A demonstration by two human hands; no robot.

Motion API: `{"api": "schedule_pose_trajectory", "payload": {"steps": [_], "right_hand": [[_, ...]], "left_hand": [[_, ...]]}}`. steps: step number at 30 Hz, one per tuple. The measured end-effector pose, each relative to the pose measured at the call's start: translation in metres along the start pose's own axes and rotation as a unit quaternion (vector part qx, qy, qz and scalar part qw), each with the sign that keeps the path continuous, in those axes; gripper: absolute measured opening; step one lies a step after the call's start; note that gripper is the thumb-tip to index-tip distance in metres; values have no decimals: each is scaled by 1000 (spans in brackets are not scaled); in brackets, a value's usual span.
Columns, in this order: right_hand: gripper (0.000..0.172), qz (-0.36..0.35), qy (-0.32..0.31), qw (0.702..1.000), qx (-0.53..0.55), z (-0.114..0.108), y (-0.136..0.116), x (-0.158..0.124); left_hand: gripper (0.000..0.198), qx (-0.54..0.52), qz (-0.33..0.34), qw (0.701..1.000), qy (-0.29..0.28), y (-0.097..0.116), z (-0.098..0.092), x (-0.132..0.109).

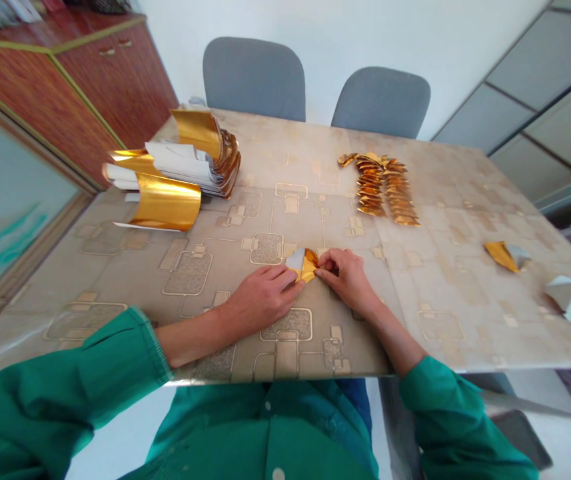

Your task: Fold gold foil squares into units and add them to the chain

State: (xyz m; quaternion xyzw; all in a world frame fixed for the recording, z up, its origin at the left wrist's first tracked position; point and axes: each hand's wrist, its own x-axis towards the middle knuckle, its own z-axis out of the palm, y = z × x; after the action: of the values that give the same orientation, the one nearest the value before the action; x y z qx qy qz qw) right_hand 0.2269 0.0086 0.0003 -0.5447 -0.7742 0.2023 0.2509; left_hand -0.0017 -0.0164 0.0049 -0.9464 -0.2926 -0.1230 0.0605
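Two hands fold a little gold paper.
The left hand (260, 297) lies flat, its fingers pressing the gold paper piece (305, 265) onto the table (115, 267) near the front edge. The right hand (348, 277) pinches the other side. If a finger slips, the shiny piece may slide and crease crooked. Farther off, folded gold pieces (385, 190) lie loose in a row, and gold sheets (175, 173) sit piled.

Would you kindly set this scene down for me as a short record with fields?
left hand: fingers rest on small gold foil paper with white back
right hand: pinches that paper's right corner
surface: beige patterned table
far left: stack of curled gold-and-white foil sheets
far middle: rows of folded gold foil pieces
right edge: loose folded gold piece
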Motion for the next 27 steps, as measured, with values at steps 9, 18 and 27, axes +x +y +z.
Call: {"api": "schedule_pose_trajectory", "payload": {"steps": [9,18,27], "right_hand": [[15,30,0,998,-46,11,-17,-4],[6,44,3,999,13,2,-5,-1],[11,35,24,999,-35,6,-8,-1]], "left_hand": [[27,21,25,999,14,0,3,-2],[24,29,33,999,25,-1,7,-4],[24,24,22,999,27,0,10,-2]]}}
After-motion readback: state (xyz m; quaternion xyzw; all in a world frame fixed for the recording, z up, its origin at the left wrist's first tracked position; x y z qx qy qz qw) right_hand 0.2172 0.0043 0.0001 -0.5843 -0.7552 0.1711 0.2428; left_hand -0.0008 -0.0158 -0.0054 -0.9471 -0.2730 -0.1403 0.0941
